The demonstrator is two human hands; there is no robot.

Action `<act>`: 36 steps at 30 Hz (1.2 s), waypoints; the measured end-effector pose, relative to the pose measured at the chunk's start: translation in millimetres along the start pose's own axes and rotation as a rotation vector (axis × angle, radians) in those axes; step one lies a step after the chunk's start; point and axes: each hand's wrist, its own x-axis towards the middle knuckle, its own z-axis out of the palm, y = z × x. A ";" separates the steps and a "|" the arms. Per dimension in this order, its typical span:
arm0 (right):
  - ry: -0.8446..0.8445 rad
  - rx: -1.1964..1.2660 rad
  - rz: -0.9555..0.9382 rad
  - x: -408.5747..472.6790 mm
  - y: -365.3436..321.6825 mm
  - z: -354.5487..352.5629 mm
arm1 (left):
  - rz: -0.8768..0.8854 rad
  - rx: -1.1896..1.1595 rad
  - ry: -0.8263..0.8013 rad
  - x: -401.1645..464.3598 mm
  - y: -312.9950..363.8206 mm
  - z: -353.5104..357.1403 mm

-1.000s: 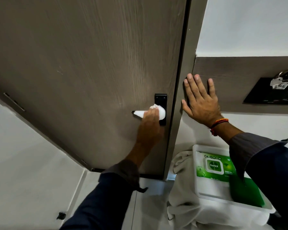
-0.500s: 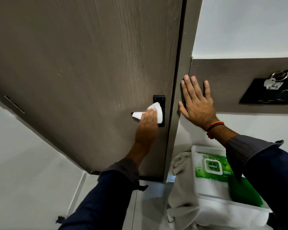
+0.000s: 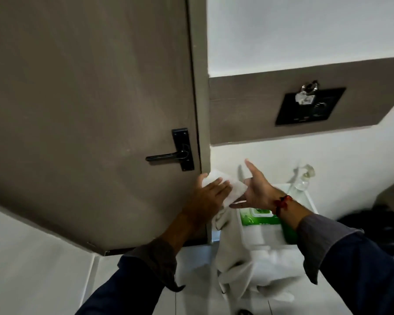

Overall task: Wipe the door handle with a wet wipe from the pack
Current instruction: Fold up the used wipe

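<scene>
The black lever door handle (image 3: pixel 168 155) on its black plate stands bare on the brown door (image 3: pixel 89 98), with no hand on it. My left hand (image 3: pixel 208 196) is below and right of the handle, in front of the door frame, holding the white wet wipe (image 3: pixel 230 188). My right hand (image 3: pixel 257 189) is open just right of the wipe, its fingers spread and its fingertips close to the wipe's edge. The green wet wipe pack (image 3: pixel 259 218) lies in a white tub (image 3: pixel 309 201) below my right wrist.
A white cloth (image 3: pixel 232 251) hangs over the tub's left side. A black wall plate (image 3: pixel 309 108) with keys hanging on it sits on the brown wall band at the right. A clear bottle (image 3: pixel 303 178) stands behind the tub. Something dark lies at the far right.
My left hand has come off the handle with the wipe and moved down and right. My right hand has left the wall and come down beside the wipe. The view has shifted.
</scene>
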 end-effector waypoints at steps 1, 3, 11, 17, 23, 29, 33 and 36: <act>-0.001 -0.032 0.028 -8.0 8.4 -13.8 | 0.064 -0.010 -0.022 -1.7 8.0 5.0; 0.080 -0.020 0.029 -14.6 31.5 -50.0 | 0.160 -0.026 -0.075 -1.0 25.5 13.9; 0.273 0.002 -0.130 -19.3 58.9 -91.2 | -0.503 -0.547 -0.216 -5.6 65.6 61.2; 0.207 0.063 -0.175 -8.8 65.0 -101.8 | -1.380 -1.652 -0.391 27.3 75.5 84.2; 0.431 -0.111 -0.251 7.2 74.7 -136.3 | -1.412 -1.479 -0.232 47.4 103.4 104.8; 0.348 -0.313 -0.330 8.7 87.0 -164.6 | -1.227 -1.260 -0.327 48.1 113.2 119.8; 0.481 -0.622 -0.355 15.6 95.7 -169.3 | -0.986 -0.869 -0.391 45.0 121.6 128.1; 0.479 -0.765 -0.366 20.7 97.5 -166.9 | -0.880 -0.649 -0.486 44.8 123.3 134.3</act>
